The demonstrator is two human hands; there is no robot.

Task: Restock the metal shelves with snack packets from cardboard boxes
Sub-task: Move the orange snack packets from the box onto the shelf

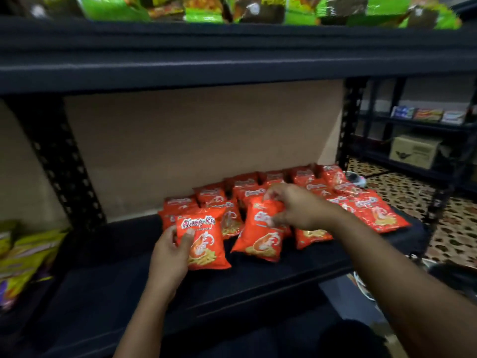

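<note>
Far left, yellow-green packets lie slumped on the neighbouring shelf. On the black metal shelf, the left hand grips an orange prawn-snack packet by its left edge, thumb on the front, standing it near the shelf's front. Just beside it, the right hand pinches the top of a second orange packet, tilted. Behind both, rows of orange packets fill the shelf's right side. Far right, a cardboard box sits on another rack.

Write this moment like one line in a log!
left hand: holds red packet | right hand: pinches second red packet | shelf: partly stocked
</note>
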